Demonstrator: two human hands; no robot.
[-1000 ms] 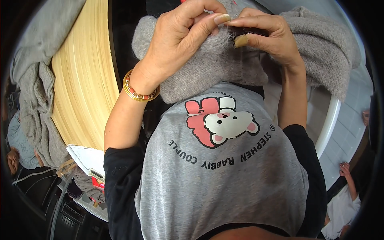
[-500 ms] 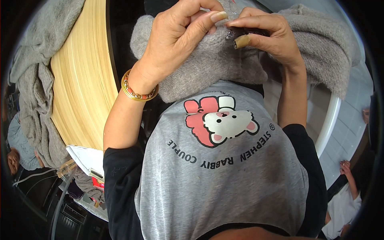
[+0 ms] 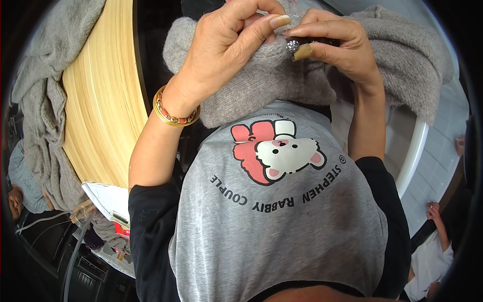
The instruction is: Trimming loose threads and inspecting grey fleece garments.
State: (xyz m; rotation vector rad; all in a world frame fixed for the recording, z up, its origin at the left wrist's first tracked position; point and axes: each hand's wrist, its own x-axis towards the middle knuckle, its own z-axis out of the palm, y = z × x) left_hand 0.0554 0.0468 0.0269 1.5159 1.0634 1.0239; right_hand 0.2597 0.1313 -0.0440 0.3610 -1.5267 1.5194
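Left grip: the person's own left hand point(image 3: 221, 55), thumb and forefinger drawn together, remaining fingers curled; whether something fine is pinched between them, cannot tell.
Right grip: the person's own right hand point(image 3: 347, 45), thumb and forefinger bent round a glittering round piece point(image 3: 292, 46) at their tips; dark matter behind it between the fingers, whether part of the piece, cannot tell.
Thumb covering: one yellowish cap point(image 3: 303, 51) on the right grip's thumb tip, against the glittering piece.
Stage of work: judged under way, both grips busy close together above the knit; whether the piece is loose or fastened cannot be told, so what is left is uncertain.
Grey knit: one fuzzy grey garment point(image 3: 251, 100), directly beneath both grips and on the wearer's side of them, against the shirt point(image 3: 271, 236).
Further knit: folded grey fabric point(image 3: 402, 65), just right of the right grip, above a white curved rim point(image 3: 413, 156).
Bracelet: gold with orange beads point(image 3: 176, 113), on the wrist behind the left grip.
Desk: pale wood-grained desk point(image 3: 100, 100), left of the left grip; grey knit pile point(image 3: 48, 90) along its far side.
Co-worker: a person in a white top point(image 3: 427, 272), well apart from the right grip, lower right.
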